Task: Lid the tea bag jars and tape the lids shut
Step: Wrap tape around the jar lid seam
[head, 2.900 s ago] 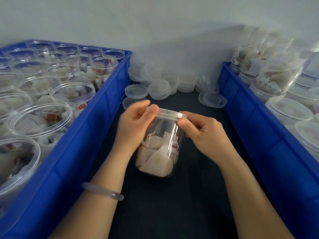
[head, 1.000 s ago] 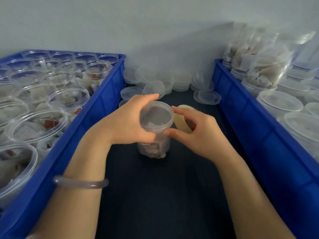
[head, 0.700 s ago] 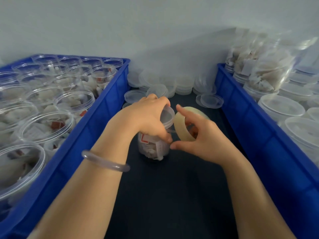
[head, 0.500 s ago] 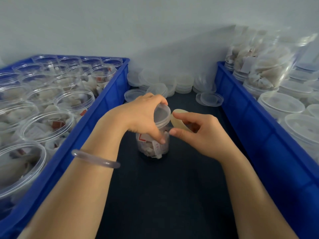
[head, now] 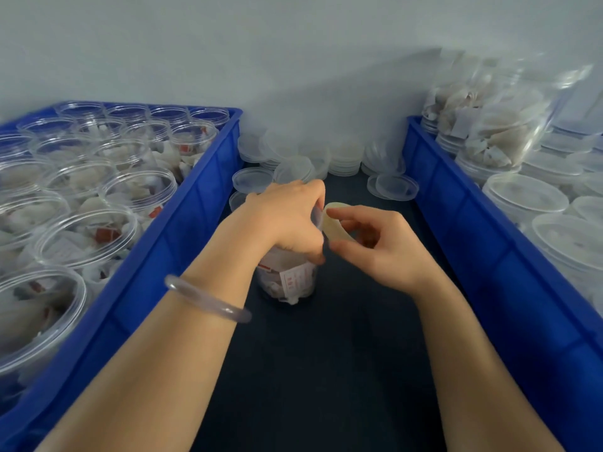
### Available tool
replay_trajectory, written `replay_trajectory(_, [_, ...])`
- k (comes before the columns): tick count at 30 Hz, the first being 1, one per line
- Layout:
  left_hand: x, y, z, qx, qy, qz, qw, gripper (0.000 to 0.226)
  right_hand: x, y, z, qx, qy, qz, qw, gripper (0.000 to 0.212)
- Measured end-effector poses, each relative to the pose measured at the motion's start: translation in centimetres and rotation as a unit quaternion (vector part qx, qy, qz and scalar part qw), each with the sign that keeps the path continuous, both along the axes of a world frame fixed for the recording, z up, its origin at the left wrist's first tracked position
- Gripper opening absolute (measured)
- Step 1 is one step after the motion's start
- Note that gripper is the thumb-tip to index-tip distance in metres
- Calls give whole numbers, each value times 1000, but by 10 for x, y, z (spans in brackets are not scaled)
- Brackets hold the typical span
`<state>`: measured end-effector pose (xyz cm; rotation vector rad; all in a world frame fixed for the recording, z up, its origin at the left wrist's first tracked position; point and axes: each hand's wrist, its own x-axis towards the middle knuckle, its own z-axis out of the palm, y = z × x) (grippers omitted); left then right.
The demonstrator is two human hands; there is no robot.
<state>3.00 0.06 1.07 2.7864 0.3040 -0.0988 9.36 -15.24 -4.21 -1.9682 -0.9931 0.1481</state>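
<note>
Dark desk (head: pixel 326 370), frame centre: left grip (head: pixel 287 220) now holds the lidded jar (head: pixel 287 278) by its top. Right grip (head: pixel 375 246) pinches the tape roll (head: pixel 334 225), brought against it. Taping likely starting.

The bright blue plastic crate (head: pixel 182 223) at nine o'clock matched the second blue plastic crate (head: pixel 473 256) at three o'clock. Between them the flat tabletop (head: pixel 326 370) was plain, near-black navy. The small clear plastic jar (head: pixel 290 282) at centre showed white tea bags and white tags printed in red. The pale cream-yellow tape roll (head: pixel 334 228) was unpatterned. The round bangle (head: pixel 208 300) at seven o'clock was milky, translucent grey. The stacked round plastic lids (head: pixel 346 154) at twelve o'clock were clear, and the wall (head: pixel 293 44) was plain grey-blue.
</note>
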Motion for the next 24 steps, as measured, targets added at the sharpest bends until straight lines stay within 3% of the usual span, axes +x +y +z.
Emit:
replay_trajectory(6, [4,-6,-11,-2,-87,66,994,30,-12,6,9,-152,-53,-3,987,38])
replay_trajectory(9, [10,-5,-12,-23,-120,96,988,16,-25,11,15,-230,-133,-21,964,17])
replay_trajectory(11, [18,-2,-13,-27,-125,116,985,15,-37,6,19,-274,-199,-18,941,25])
replay_trajectory(13, [24,10,-9,-38,-131,173,975,27,-61,-3,25,-236,-250,1,939,40])
replay_trajectory(15, [27,23,-4,-41,-129,223,966,35,-74,-10,25,-173,-239,3,956,52])
replay_trajectory(17, [29,26,-4,-5,-86,183,979,38,-57,-7,20,-229,-231,-52,944,47])
replay_trajectory(20, [29,25,-6,21,-59,139,988,43,-16,1,-3,-333,-183,-79,922,22])
replay_trajectory(23, [24,29,0,5,-17,104,994,79,-2,12,-31,-345,-170,-33,922,32])
replay_trajectory(24, [21,30,0,-27,-63,105,992,88,0,14,-40,-340,-185,-27,922,37])
